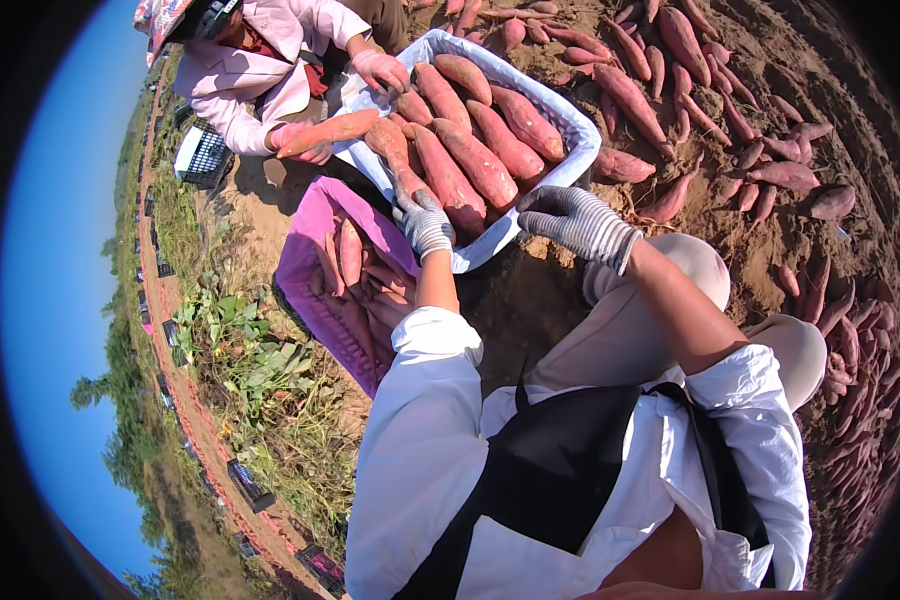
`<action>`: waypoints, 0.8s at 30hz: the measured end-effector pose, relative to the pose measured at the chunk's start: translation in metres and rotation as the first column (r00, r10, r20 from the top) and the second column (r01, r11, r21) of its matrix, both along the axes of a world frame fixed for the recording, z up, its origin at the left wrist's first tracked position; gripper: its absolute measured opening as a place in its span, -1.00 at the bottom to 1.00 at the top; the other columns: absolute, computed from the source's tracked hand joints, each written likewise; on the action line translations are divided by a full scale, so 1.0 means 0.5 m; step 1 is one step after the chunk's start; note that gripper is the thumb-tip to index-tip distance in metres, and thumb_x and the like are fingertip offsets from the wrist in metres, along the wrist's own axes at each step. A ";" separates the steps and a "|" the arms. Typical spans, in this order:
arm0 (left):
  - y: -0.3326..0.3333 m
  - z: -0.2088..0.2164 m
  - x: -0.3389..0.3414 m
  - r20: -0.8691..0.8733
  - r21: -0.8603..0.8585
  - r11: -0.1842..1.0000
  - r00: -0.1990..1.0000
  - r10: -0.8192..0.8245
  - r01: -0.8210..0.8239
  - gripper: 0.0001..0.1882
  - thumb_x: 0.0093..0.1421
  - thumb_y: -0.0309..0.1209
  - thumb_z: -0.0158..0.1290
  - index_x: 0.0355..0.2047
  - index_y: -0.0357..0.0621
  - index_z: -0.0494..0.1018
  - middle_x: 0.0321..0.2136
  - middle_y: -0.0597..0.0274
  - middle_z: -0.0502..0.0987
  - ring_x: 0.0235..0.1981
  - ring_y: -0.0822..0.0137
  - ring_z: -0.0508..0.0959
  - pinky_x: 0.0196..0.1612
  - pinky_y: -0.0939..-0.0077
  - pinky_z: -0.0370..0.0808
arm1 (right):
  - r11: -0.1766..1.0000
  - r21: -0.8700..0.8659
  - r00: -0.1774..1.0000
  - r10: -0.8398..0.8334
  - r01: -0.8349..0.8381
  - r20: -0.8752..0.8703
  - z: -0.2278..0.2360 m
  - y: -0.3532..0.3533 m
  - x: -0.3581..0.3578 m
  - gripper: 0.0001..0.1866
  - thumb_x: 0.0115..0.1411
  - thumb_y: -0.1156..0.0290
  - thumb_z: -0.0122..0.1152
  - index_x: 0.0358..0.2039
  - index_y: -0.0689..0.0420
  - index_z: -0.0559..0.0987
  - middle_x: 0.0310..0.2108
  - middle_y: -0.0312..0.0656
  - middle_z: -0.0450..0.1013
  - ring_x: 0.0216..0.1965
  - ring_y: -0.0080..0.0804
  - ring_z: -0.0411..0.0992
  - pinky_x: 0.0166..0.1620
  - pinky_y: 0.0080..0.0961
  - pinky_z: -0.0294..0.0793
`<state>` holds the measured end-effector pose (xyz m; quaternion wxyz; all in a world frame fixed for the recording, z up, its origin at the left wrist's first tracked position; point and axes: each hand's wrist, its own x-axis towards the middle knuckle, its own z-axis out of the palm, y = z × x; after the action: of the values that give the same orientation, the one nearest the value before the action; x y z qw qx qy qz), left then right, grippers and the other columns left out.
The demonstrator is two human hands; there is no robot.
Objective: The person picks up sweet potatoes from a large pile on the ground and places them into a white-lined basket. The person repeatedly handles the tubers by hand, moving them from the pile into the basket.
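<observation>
A blue crate with a pale liner [582, 125] holds several large red sweet potatoes [472, 160] laid side by side. At its near left corner my left hand [425, 225], in a grey striped glove, closes round the lower end of a long sweet potato [390, 146]. My right hand [578, 222], gloved alike, hovers by the crate's near right rim, fingers loosely bent and apart, nothing visible in them. Under my left forearm stands a pink-lined crate [300, 250] with smaller sweet potatoes [350, 255].
Across the crate, a co-worker in a pink jacket [255, 60] holds a sweet potato [328, 132] in a gloved hand. Loose sweet potatoes [630, 105] cover the soil at right, with a larger heap [865, 400] lower down. Leafy vines [240, 340] and a black crate [205, 155] lie left.
</observation>
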<state>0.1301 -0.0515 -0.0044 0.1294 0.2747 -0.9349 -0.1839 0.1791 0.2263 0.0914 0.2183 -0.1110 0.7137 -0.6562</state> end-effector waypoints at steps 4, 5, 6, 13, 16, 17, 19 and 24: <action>0.027 0.030 0.001 0.095 0.015 0.999 0.995 0.031 -0.033 -0.48 0.32 -0.17 -0.25 0.24 -0.05 0.07 0.11 -0.23 0.20 0.06 -0.21 0.33 0.05 0.04 0.36 | 0.997 -0.065 0.997 0.036 -0.032 0.061 0.001 0.007 -0.005 -0.69 0.16 0.21 0.21 -0.26 0.22 0.57 -0.45 -0.21 0.53 -0.37 -0.49 0.47 -0.23 -0.50 0.46; 0.025 0.008 0.002 0.067 -0.012 1.000 0.997 0.026 -0.025 -0.48 0.32 -0.16 -0.25 0.24 -0.03 0.06 0.13 -0.21 0.19 0.07 -0.21 0.34 0.06 0.03 0.36 | 0.999 -0.017 0.998 0.028 -0.027 0.054 0.004 0.013 -0.002 -0.69 0.17 0.22 0.21 -0.25 0.22 0.57 -0.45 -0.22 0.53 -0.38 -0.49 0.47 -0.24 -0.50 0.46; 0.015 0.008 0.004 0.069 -0.037 0.999 0.997 0.032 -0.030 -0.47 0.32 -0.15 -0.25 0.25 -0.02 0.05 0.14 -0.20 0.18 0.07 -0.20 0.34 0.07 0.03 0.36 | 0.997 -0.060 0.996 0.052 -0.047 0.079 0.004 0.012 -0.001 -0.70 0.17 0.23 0.20 -0.25 0.22 0.58 -0.46 -0.23 0.53 -0.40 -0.50 0.46 -0.25 -0.53 0.46; 0.001 0.022 -0.013 0.119 0.128 0.991 0.992 0.031 -0.046 -0.43 0.31 -0.10 -0.22 0.28 0.12 0.00 0.21 -0.19 0.08 0.13 -0.18 0.28 0.09 0.05 0.36 | 0.987 -0.138 0.996 -0.082 0.085 0.026 0.011 0.092 0.020 -0.70 0.20 0.26 0.19 -0.24 0.27 0.56 -0.44 -0.26 0.51 -0.38 -0.53 0.46 -0.24 -0.58 0.46; -0.007 0.016 0.044 -0.008 0.210 0.978 1.000 0.009 -0.007 -0.38 0.29 -0.06 -0.17 0.30 0.11 -0.02 0.24 -0.24 0.02 0.15 -0.22 0.26 0.09 0.04 0.33 | 0.919 -0.317 0.964 -0.177 0.234 0.198 0.031 0.201 0.054 -0.67 0.25 0.22 0.14 -0.12 0.23 0.54 -0.33 -0.29 0.50 -0.31 -0.58 0.44 -0.18 -0.62 0.45; 0.018 0.031 0.072 -0.068 0.196 0.981 0.997 0.022 -0.008 -0.40 0.28 -0.09 -0.14 0.28 0.05 0.02 0.23 -0.22 0.03 0.15 -0.21 0.24 0.10 0.03 0.32 | 0.891 -0.335 0.946 -0.247 0.307 0.212 0.017 0.252 0.062 -0.67 0.29 0.26 0.07 -0.05 0.22 0.50 -0.24 -0.27 0.52 -0.24 -0.58 0.46 -0.12 -0.61 0.46; 0.064 0.043 0.135 -0.195 0.193 0.977 0.979 -0.053 0.092 -0.42 0.27 -0.13 -0.11 0.25 0.01 0.08 0.22 -0.20 0.06 0.17 -0.19 0.23 0.12 0.06 0.29 | 0.808 -0.377 0.891 -0.394 0.453 0.224 -0.005 0.373 0.084 -0.65 0.28 0.26 0.07 -0.06 0.25 0.49 -0.24 -0.22 0.52 -0.24 -0.51 0.48 -0.11 -0.57 0.47; 0.079 0.001 0.278 -0.322 -0.094 0.943 0.887 -0.331 0.318 -0.47 0.19 -0.34 0.03 0.17 -0.09 0.20 0.19 -0.11 0.10 0.18 -0.13 0.20 0.16 0.08 0.24 | 0.545 -0.408 0.678 -0.634 0.733 0.372 -0.081 0.595 0.179 -0.62 0.25 0.25 0.09 -0.03 0.25 0.49 -0.19 -0.17 0.52 -0.23 -0.42 0.50 -0.10 -0.50 0.48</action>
<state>0.2689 -0.0118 -0.0041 0.2582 0.0770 -0.9355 -0.2287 0.2686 0.5236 0.0512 -0.0315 0.1814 0.4680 -0.8644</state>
